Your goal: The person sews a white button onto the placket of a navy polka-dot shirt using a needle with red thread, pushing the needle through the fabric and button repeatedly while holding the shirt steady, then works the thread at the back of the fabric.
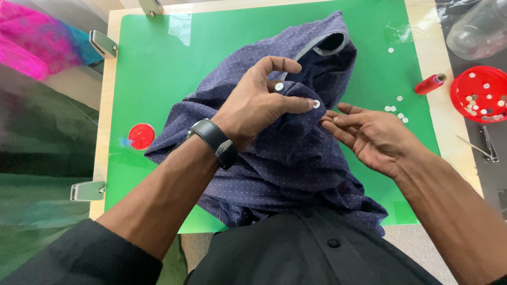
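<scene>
two hands [253,103] [369,134] pinch dotted shirt [296,163].

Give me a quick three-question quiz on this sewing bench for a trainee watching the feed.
1. True or false: the left hand pins the placket of the navy dotted shirt beside a white button.
2. Which lies on the red spool's side of the green mat: A) loose white buttons, B) the red pin cushion?
3. What does the right hand grip?

Key:
1. True; its thumb presses the fabric next to the button.
2. A.
3. Nothing visible; its fingers are spread, tips near the button.
</scene>
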